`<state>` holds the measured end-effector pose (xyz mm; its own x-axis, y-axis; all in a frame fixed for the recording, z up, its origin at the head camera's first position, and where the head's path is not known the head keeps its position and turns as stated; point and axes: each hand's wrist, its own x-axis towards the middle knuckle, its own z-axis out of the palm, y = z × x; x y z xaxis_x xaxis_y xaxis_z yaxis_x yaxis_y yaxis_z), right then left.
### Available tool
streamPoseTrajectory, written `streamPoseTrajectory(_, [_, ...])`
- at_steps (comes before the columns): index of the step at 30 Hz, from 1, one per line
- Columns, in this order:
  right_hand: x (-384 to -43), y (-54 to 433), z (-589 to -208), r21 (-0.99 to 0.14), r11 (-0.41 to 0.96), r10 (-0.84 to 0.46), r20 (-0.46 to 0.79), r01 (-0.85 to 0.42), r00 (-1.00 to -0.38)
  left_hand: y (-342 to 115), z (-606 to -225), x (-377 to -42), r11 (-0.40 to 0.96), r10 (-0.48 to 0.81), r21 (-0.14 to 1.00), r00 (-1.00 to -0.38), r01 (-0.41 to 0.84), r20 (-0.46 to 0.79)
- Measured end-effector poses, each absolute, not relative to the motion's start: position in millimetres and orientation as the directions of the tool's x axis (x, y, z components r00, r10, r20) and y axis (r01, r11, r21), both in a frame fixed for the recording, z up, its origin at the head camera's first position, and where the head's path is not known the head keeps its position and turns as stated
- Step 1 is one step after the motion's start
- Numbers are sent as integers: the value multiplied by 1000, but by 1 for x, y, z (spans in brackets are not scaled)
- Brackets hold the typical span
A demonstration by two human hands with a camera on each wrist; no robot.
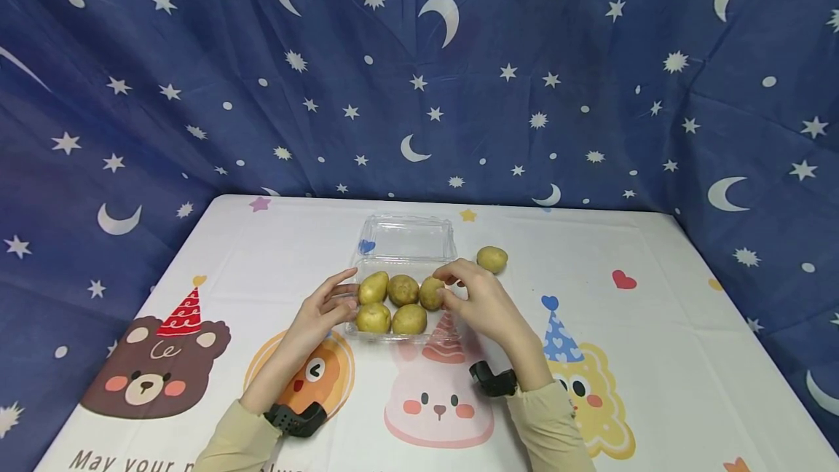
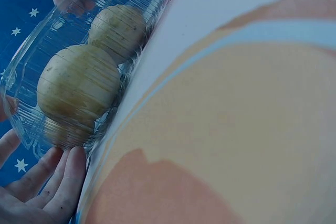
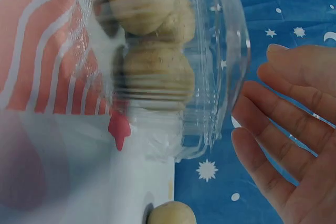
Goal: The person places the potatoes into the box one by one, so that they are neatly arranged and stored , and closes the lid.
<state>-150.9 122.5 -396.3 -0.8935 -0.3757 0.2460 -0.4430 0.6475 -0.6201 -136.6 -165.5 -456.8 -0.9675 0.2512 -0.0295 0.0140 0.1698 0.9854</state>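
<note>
A clear plastic clamshell box [image 1: 452, 332] stands on the table with its lid [image 1: 408, 239] folded back. Several yellow-brown potatoes [image 1: 403, 290] lie inside it in two rows. My left hand [image 1: 323, 306] is at the box's left side; in the left wrist view its extended fingertips [image 2: 76, 161] rest at the ribbed wall. Over the right edge hovers my right hand [image 1: 481, 301], fingers loosely bent close to the rightmost potato [image 1: 430, 293]. In the right wrist view these relaxed fingers [image 3: 278, 119] hold nothing and lie beside the clear wall.
One loose potato [image 1: 492, 259] lies on the table behind my right hand, right of the lid. The white tablecloth [image 1: 655, 326] carries printed cartoon animals, hearts and stars. A blue curtain [image 1: 406, 93] with moons and stars hangs along the table's back edge.
</note>
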Motion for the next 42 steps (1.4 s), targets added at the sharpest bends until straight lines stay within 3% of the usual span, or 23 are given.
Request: streamPoseTrajectory(42, [-172,164,-419,-638,678,-151,364,-364,-919,-166,-455,-136,185,239,983,-970,-7,-52])
